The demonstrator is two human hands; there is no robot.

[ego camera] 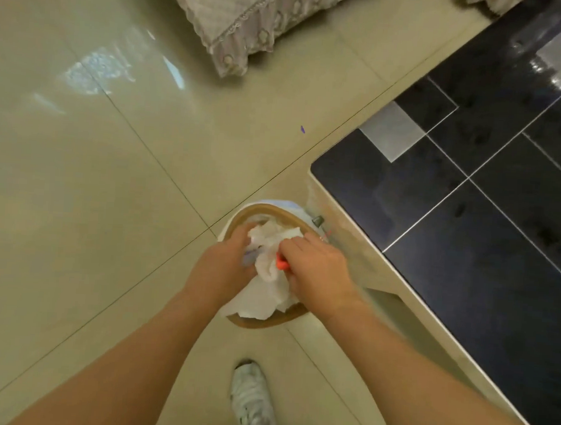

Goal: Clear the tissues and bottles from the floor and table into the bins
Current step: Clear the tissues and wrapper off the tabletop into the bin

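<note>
Left hand (pixel 225 258) fingers (pixel 243 234) curl down into a wad of white tissues (pixel 270 277), grasping it from the left side. Right hand (pixel 315 268) fingers (pixel 292 246) are bent over the same wad from the right, pressing and grasping it; a small orange-red item (pixel 282 263) shows at the right thumb, too hidden to identify. Something pale bluish (pixel 250 255) sits under the left hand, unclear what. Tissues sit in the mouth of a round bin (pixel 259 322) with a brown rim and white body, part of the paper draping over the near rim. Bin stands on the beige tiled floor (pixel 92 201), just beside the corner of a low table with a cream frame and glossy black tiled tabletop (pixel 469 224). One silver tile (pixel 392 133) is set near the tabletop corner. A white sneaker (pixel 251 401) is on the floor below the bin. A lace-edged quilted cover (pixel 251 20) hangs at top centre. Tiny purple speck (pixel 303 129) lies on the floor near the table.
</note>
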